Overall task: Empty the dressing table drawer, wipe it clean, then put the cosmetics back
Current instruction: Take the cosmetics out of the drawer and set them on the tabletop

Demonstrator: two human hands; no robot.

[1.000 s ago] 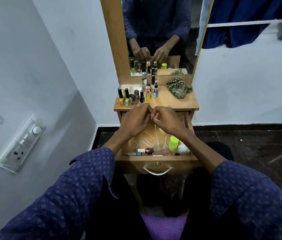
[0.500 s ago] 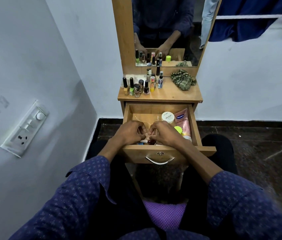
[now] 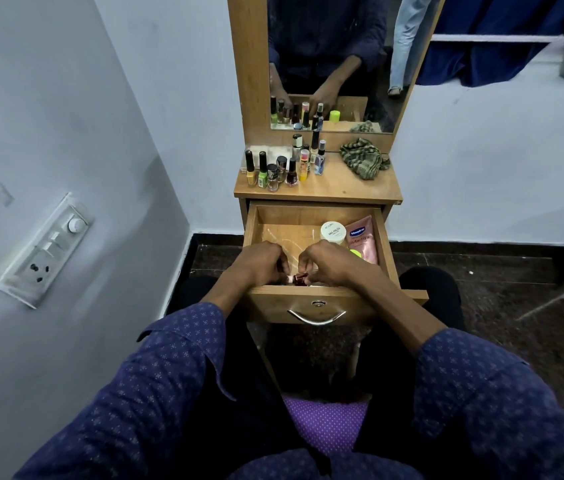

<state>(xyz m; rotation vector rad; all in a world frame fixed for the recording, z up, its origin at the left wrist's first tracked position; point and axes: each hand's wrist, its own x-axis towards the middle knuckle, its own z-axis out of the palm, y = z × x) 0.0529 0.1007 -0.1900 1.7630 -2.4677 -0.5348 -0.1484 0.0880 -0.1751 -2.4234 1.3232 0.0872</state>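
Wooden and pulled wide out, the drawer (image 3: 318, 214) of the dressing table (image 3: 342, 188) sat in front of the person; both hands were down inside it near the front wall. The left hand (image 3: 259, 263) had its fingers curled down, and so did the right hand (image 3: 332, 263); a small dark red nail polish bottle (image 3: 299, 279) lay on its side between the fingertips of the two hands, touching or almost touching them; I could not tell if either hand truly held it, because the fingers hid what was under them. Farther back in the drawer stood a white round jar (image 3: 333, 232); just beside it, against the right wall, lay a pink tube (image 3: 362, 239); a bit of a bright green cap (image 3: 355, 252) peeked out behind the right hand. On the table top stood a bunch of little bottles (image 3: 282, 169) on the left side; a crumpled green striped cloth (image 3: 363, 157) lay on the right side, well apart from the bottles. A mirror (image 3: 332, 64) stood at the back of the table. On the left wall was a white switch board (image 3: 44, 249).
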